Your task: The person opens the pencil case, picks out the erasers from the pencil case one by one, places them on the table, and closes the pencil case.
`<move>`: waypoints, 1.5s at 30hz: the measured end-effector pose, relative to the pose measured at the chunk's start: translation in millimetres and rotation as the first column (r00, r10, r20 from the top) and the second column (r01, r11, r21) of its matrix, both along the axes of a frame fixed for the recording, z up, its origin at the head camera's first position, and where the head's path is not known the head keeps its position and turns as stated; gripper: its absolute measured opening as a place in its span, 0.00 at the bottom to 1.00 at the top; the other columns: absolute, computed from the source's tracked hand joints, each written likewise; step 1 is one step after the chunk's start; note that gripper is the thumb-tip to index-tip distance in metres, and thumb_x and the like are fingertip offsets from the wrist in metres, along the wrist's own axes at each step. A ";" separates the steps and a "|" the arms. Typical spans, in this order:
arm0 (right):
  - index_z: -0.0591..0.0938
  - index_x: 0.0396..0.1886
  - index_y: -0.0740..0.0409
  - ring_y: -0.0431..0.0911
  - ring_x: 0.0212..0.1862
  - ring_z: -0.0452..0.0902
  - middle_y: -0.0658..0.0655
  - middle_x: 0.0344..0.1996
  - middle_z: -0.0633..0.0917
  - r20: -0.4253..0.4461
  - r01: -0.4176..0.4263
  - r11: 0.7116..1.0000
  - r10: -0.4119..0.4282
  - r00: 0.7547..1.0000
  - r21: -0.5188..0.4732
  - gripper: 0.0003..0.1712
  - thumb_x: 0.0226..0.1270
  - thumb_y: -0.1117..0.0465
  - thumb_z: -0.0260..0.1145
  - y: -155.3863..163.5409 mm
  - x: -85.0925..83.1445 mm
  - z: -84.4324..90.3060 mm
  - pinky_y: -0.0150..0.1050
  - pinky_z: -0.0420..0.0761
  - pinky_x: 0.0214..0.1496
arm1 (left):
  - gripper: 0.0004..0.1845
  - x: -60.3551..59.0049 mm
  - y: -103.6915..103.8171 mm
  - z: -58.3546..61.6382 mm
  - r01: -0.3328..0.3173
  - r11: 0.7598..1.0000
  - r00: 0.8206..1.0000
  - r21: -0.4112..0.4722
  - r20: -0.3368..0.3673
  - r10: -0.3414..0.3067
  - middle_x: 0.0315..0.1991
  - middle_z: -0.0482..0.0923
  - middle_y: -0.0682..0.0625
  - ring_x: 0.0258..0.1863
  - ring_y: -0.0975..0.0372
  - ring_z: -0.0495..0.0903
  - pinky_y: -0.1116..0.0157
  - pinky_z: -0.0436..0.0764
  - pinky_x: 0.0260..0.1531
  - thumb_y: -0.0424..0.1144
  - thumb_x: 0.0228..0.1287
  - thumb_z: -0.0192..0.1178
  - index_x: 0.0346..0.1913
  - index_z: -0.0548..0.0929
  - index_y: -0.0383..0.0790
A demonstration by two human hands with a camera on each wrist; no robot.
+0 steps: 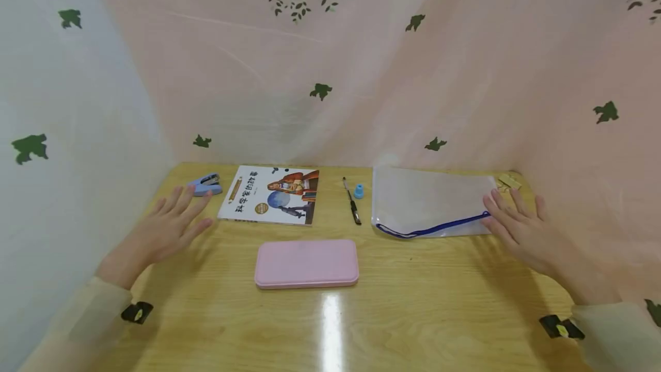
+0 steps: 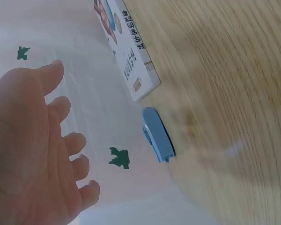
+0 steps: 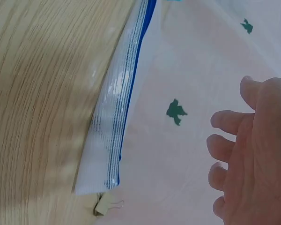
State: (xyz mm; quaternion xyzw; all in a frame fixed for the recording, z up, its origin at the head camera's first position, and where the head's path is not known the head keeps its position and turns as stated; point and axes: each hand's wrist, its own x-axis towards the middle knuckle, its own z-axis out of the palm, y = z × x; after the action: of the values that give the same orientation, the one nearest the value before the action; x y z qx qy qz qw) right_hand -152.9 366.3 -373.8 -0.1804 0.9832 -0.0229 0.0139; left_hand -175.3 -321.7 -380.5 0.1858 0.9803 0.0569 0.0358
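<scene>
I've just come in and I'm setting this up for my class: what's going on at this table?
A person has both hands out, holding nothing. The left hand is open near the blue stapler; the right hand is open near the pale pouch and gold binder clip. Between the hands, a closed pink case lies nearest the person, with a book and black pen farther back.

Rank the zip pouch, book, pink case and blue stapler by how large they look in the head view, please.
1. Zip pouch
2. Book and pink case: too alike to rank
3. Blue stapler
</scene>
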 end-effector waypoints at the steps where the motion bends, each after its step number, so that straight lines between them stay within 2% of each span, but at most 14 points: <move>1: 0.50 0.82 0.61 0.62 0.79 0.24 0.67 0.79 0.50 -0.006 -0.002 1.000 0.002 1.000 0.007 0.38 0.85 0.43 0.41 -0.9 0.8 0.6 0.62 0.13 0.70 | 0.38 -0.2 1.6 0.3 0.004 1.000 1.000 -0.002 0.001 -0.004 0.79 0.36 0.29 0.77 0.36 0.34 0.31 0.42 0.71 0.58 0.81 0.40 0.82 0.49 0.38; 7: 0.49 0.83 0.57 0.55 0.79 0.20 0.66 0.79 0.50 -0.040 -0.047 0.998 0.045 0.998 -0.050 0.37 0.85 0.45 0.43 -17.3 4.9 3.6 0.63 0.16 0.73 | 0.38 0.8 12.9 -0.1 0.056 0.998 0.998 0.008 -0.037 -0.056 0.80 0.38 0.31 0.78 0.39 0.35 0.34 0.45 0.73 0.58 0.81 0.41 0.82 0.48 0.41; 11: 0.53 0.82 0.55 0.53 0.80 0.25 0.64 0.80 0.50 -0.124 -0.128 0.985 0.113 0.986 -0.113 0.36 0.83 0.47 0.49 -45.5 6.2 7.1 0.62 0.23 0.76 | 0.38 6.8 29.0 -0.8 0.139 0.987 0.982 0.077 -0.139 -0.127 0.80 0.42 0.35 0.79 0.41 0.41 0.42 0.45 0.76 0.55 0.80 0.47 0.82 0.49 0.43; 14: 0.55 0.82 0.54 0.55 0.81 0.34 0.62 0.80 0.51 -0.240 -0.239 0.961 0.201 0.950 -0.142 0.39 0.81 0.47 0.55 -73.1 7.8 4.7 0.61 0.31 0.79 | 0.39 17.0 46.6 -3.5 0.233 0.967 0.950 0.107 -0.236 -0.203 0.80 0.47 0.39 0.78 0.43 0.50 0.50 0.49 0.77 0.52 0.78 0.54 0.82 0.51 0.43; 17: 0.56 0.82 0.54 0.57 0.80 0.43 0.61 0.80 0.53 -0.340 -0.367 0.916 0.297 0.892 -0.162 0.42 0.78 0.42 0.58 -101.4 9.7 -0.5 0.59 0.37 0.80 | 0.41 28.0 66.9 -7.7 0.329 0.938 0.911 0.113 -0.299 -0.283 0.81 0.48 0.44 0.77 0.47 0.53 0.51 0.56 0.76 0.51 0.75 0.58 0.82 0.52 0.45; 20: 0.60 0.81 0.55 0.59 0.77 0.54 0.60 0.77 0.61 -0.394 -0.475 0.858 0.376 0.839 -0.194 0.46 0.74 0.36 0.59 -128.2 13.4 -5.2 0.60 0.47 0.79 | 0.43 34.9 86.8 -13.4 0.410 0.904 0.882 0.117 -0.303 -0.361 0.82 0.45 0.46 0.79 0.49 0.50 0.48 0.60 0.73 0.54 0.73 0.60 0.82 0.52 0.46; 23: 0.63 0.79 0.53 0.57 0.72 0.67 0.56 0.71 0.72 -0.404 -0.549 0.804 0.435 0.805 -0.229 0.46 0.71 0.36 0.63 -152.3 15.5 -12.4 0.63 0.59 0.75 | 0.46 36.8 99.5 -23.3 0.477 0.871 0.857 0.123 -0.284 -0.429 0.82 0.45 0.45 0.79 0.48 0.49 0.46 0.63 0.71 0.60 0.70 0.61 0.81 0.55 0.42; 25: 0.65 0.79 0.52 0.55 0.67 0.73 0.53 0.66 0.78 -0.397 -0.579 0.774 0.462 0.793 -0.257 0.47 0.66 0.39 0.70 -167.8 13.9 -19.2 0.62 0.69 0.70 | 0.48 35.9 102.3 -31.0 0.509 0.851 0.844 0.128 -0.272 -0.463 0.81 0.47 0.43 0.78 0.46 0.52 0.45 0.65 0.70 0.62 0.67 0.62 0.80 0.58 0.40; 27: 0.66 0.78 0.49 0.52 0.67 0.72 0.50 0.65 0.78 -0.353 -0.579 0.766 0.478 0.804 -0.282 0.49 0.62 0.39 0.74 -182.3 11.4 -26.0 0.58 0.75 0.67 | 0.50 33.4 102.1 -38.7 0.523 0.842 0.840 0.133 -0.247 -0.483 0.80 0.50 0.42 0.76 0.45 0.55 0.44 0.66 0.69 0.64 0.63 0.65 0.80 0.59 0.40; 30: 0.65 0.79 0.44 0.51 0.70 0.66 0.51 0.69 0.72 -0.235 -0.540 0.777 0.487 0.841 -0.324 0.54 0.55 0.38 0.77 -201.1 7.7 -34.4 0.55 0.78 0.63 | 0.53 28.5 100.8 -46.1 0.510 0.846 0.856 0.157 -0.194 -0.480 0.78 0.57 0.42 0.74 0.45 0.62 0.42 0.69 0.66 0.64 0.56 0.70 0.79 0.62 0.42; 33: 0.63 0.80 0.43 0.53 0.74 0.60 0.54 0.75 0.65 -0.079 -0.471 0.804 0.477 0.875 -0.364 0.56 0.54 0.35 0.77 -216.1 3.4 -41.2 0.59 0.71 0.69 | 0.55 21.8 102.1 -48.4 0.475 0.862 0.879 0.178 -0.144 -0.454 0.74 0.63 0.44 0.69 0.50 0.68 0.44 0.73 0.63 0.63 0.49 0.74 0.78 0.64 0.44; 37: 0.64 0.79 0.49 0.56 0.75 0.58 0.60 0.75 0.64 0.058 -0.412 0.835 0.462 0.885 -0.365 0.55 0.56 0.37 0.77 -230.0 -2.6 -49.9 0.59 0.64 0.73 | 0.55 13.3 104.4 -48.6 0.452 0.874 0.892 0.179 -0.107 -0.439 0.68 0.66 0.49 0.63 0.56 0.71 0.51 0.77 0.61 0.60 0.43 0.76 0.76 0.67 0.45; 41: 0.66 0.78 0.53 0.55 0.73 0.61 0.62 0.73 0.67 0.088 -0.404 0.853 0.454 0.887 -0.329 0.52 0.59 0.39 0.75 -235.7 -4.3 -53.9 0.54 0.65 0.74 | 0.51 9.3 105.9 -48.9 0.450 0.878 0.893 0.160 -0.080 -0.443 0.64 0.69 0.50 0.61 0.60 0.71 0.56 0.78 0.61 0.58 0.41 0.76 0.72 0.71 0.45; 45: 0.66 0.78 0.56 0.56 0.72 0.63 0.64 0.73 0.67 0.082 -0.396 0.859 0.443 0.893 -0.324 0.52 0.60 0.40 0.75 -237.0 -4.3 -57.0 0.52 0.65 0.74 | 0.50 9.2 108.1 -48.5 0.443 0.885 0.896 0.140 -0.054 -0.440 0.64 0.70 0.51 0.61 0.61 0.70 0.57 0.78 0.61 0.58 0.42 0.76 0.71 0.72 0.45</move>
State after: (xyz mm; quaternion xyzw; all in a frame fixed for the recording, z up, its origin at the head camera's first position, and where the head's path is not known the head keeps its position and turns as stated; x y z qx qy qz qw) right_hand -157.1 129.3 -430.8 -0.3882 0.9011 -0.1814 0.0666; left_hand -166.1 -213.6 -429.0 0.4067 0.9056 0.1182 0.0236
